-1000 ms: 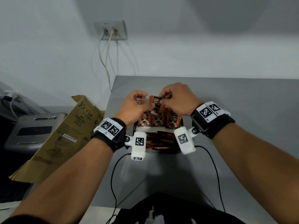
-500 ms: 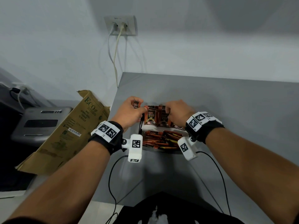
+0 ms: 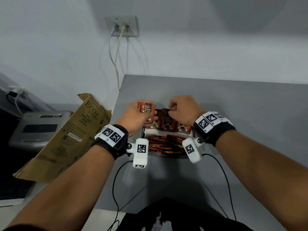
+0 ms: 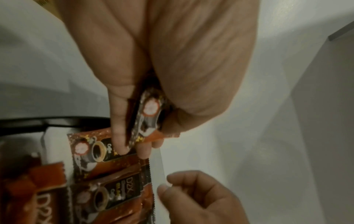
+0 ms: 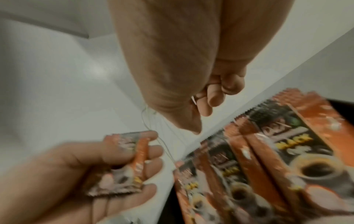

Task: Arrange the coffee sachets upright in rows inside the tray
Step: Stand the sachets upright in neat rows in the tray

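Nearest me, loose sachets [image 3: 164, 144] lie flat in the tray [image 3: 143, 130]. Beyond them a row of sachets [image 3: 167, 121] stands upright. At ten o'clock my left hand [image 3: 135, 116] clamps a few sachets [image 3: 146, 107]. At two o'clock my right hand [image 3: 184, 110] pinches the row's top edge.

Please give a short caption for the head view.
Left hand holds spare sachets; right hand adjusts upright sachets in tray.
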`<state>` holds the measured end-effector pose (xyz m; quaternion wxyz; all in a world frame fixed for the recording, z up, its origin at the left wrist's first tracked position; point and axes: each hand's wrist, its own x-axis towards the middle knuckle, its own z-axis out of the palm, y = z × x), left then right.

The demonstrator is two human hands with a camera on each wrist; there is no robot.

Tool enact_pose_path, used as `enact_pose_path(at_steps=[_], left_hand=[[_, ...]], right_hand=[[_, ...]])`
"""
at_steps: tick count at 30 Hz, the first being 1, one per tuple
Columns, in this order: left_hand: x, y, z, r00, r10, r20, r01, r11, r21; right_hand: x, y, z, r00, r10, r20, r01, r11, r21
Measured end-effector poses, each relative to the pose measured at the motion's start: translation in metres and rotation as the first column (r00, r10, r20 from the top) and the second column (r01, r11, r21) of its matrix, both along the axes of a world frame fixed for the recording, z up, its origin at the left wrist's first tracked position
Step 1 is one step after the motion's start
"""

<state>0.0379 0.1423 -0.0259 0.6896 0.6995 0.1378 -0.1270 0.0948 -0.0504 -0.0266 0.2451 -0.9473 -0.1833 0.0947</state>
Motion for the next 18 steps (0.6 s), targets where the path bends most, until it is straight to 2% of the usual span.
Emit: enact_pose_path(at_steps=[3, 6, 8, 10, 13, 18], left_hand=[[0.0, -0.007, 0.005, 0.997, -0.012, 0.074, 0.018, 0.997, -0.075], [0.001, -0.011, 0.01, 0.991, -0.026, 0.131, 0.037, 0.996, -0.083], [0.002, -0.009, 0.011, 0.99, -0.001, 0.139, 0.004, 1.0, -0.025], [0.004, -0.001, 0.008, 0.988, 0.089, 0.127, -0.093, 0.995, 0.028], [0.004, 0.014, 0.004, 0.965, 0.239, 0.104, -0.246, 0.968, 0.057], [0.0, 0.026, -0.005, 0.963, 0.257, 0.086, -0.266, 0.957, 0.116]], right_hand=[[-0.003, 0.008, 0.027, 0.999, 0.023, -0.034, -0.016, 0.98, 0.197], [-0.004, 0.016, 0.042, 0.997, 0.046, -0.063, -0.027, 0.961, 0.274], [-0.003, 0.019, 0.044, 0.997, 0.033, -0.067, -0.013, 0.957, 0.288], [0.0, 0.02, 0.043, 0.998, 0.008, -0.067, 0.009, 0.965, 0.263], [0.0, 0.024, 0.032, 0.998, 0.006, -0.065, 0.002, 0.993, 0.118], [-0.006, 0.039, 0.007, 0.994, 0.056, -0.097, -0.06, 0.997, -0.038]])
